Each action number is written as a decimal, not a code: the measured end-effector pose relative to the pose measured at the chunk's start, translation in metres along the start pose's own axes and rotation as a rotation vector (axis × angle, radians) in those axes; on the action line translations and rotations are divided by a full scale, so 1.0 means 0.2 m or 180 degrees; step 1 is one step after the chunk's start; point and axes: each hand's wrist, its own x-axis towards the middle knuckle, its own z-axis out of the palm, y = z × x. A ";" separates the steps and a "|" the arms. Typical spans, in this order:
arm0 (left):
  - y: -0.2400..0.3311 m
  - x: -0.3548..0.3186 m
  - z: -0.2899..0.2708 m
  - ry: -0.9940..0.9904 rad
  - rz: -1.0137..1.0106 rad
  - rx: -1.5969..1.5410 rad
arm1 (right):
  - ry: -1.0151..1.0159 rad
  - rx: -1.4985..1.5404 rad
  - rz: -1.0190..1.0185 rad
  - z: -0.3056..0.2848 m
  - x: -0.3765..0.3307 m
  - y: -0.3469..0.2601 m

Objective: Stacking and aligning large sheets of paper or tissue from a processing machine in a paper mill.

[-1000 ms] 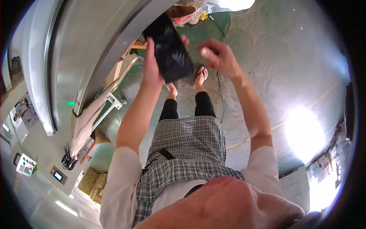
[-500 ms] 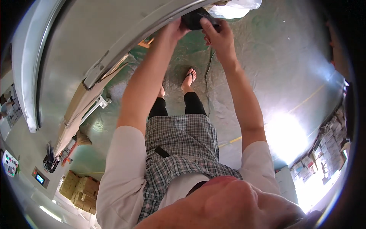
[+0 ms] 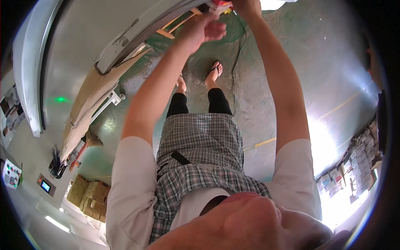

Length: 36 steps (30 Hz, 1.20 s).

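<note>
My left hand (image 3: 203,32) is below the edge of a large grey metal machine (image 3: 96,29). It is somewhat blurred, its thumb and fingers are apart, and nothing shows in it. At the top edge, my right hand (image 3: 247,9) reaches up beside a white plastic bag (image 3: 273,4). Its fingers run out of the picture, so what they hold, if anything, is hidden. A red and white bundle (image 3: 219,6) shows between the two hands, partly cut off.
A wooden frame (image 3: 166,33) lies on the green floor beyond my left forearm. Cardboard (image 3: 89,96) hangs under the machine's edge at left. A cable (image 3: 238,66) runs along the floor by my foot. Stacked cartons (image 3: 89,198) stand at lower left, a control panel (image 3: 11,173) beside them.
The black object that both hands held is out of sight. My left hand has come away, now empty; my right hand has moved up to the top edge. A green light shows on the machine.
</note>
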 end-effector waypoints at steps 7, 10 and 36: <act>-0.58 -0.77 -0.53 0.1008 -0.1091 -0.0368 | -0.0649 0.2877 0.0158 0.22 -0.20 -0.33; -0.77 -1.02 -0.64 0.1144 -0.1391 -0.0365 | -0.0687 0.4637 0.0022 0.51 -0.25 -0.35; -0.50 -1.69 -0.74 0.1633 -0.0245 -0.0514 | -0.1613 0.3798 -0.0136 1.12 -0.58 -0.64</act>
